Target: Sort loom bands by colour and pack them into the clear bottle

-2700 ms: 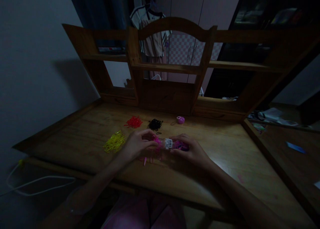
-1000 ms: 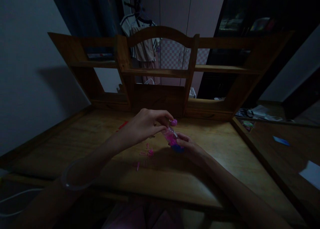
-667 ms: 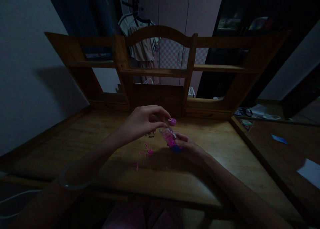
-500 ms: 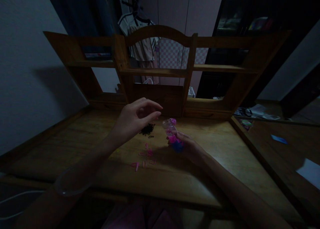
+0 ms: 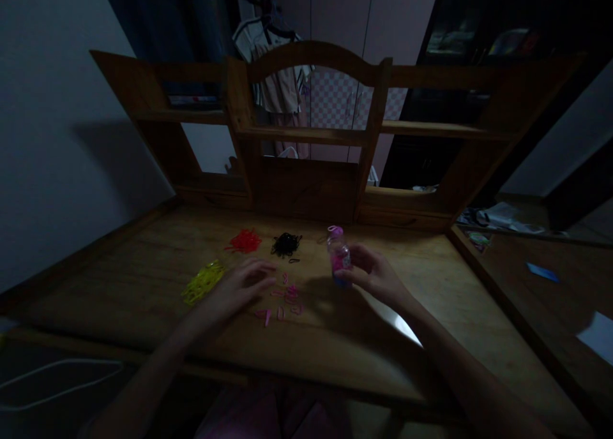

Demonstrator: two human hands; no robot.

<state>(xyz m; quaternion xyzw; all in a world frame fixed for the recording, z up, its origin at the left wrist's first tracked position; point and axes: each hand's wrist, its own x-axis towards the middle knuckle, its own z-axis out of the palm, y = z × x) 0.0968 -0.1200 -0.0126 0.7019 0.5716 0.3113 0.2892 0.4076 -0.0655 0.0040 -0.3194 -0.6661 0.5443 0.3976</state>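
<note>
My right hand (image 5: 378, 276) grips a small clear bottle (image 5: 339, 255), thumb in front and fingers at its side. The bottle stands nearly upright over the table, pink pieces inside, bluish at the bottom, with a pink piece at its top. My left hand (image 5: 239, 289) hovers low, empty, with thumb and fingers apart. Just right of its fingertips lie several small pink clip-like loops (image 5: 291, 293). Beyond the hand are a red pile (image 5: 245, 240) and a black pile (image 5: 286, 244) of similar pieces. A yellow pile (image 5: 204, 282) lies to its left.
A wooden shelf unit (image 5: 306, 134) rises along the back of the wooden table (image 5: 383, 356). On the right, a side surface holds a blue card (image 5: 542, 272) and white paper (image 5: 597, 338). A white cable (image 5: 62, 362) hangs at lower left.
My left hand has lowered towards the pink loops, uncovering the red and yellow piles. My right hand has turned the tilted bottle more upright.
</note>
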